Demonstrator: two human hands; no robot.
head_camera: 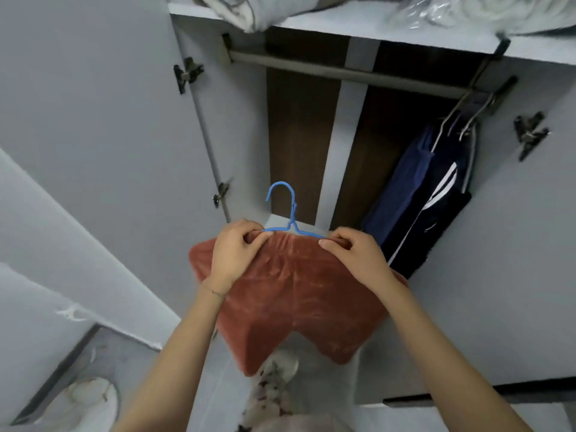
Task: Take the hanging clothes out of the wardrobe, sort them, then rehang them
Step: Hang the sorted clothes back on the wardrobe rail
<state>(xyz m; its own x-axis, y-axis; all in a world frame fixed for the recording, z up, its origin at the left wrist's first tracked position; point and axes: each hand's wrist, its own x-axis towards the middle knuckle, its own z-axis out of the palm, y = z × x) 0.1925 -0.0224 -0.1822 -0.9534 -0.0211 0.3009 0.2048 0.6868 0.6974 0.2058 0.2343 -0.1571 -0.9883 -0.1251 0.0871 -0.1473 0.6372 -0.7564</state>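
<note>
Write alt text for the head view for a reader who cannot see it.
The left hand and right hand grip the waistband of rust-red shorts on a blue hanger in front of an open wardrobe. At the far right of the rail hang two dark garments; folded bedding lies on the shelf above.

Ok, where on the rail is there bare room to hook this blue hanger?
The rail is bare from its left bracket across to the two metal hangers. The right end is crowded: a navy garment and a black white-striped one hang close together there.
</note>
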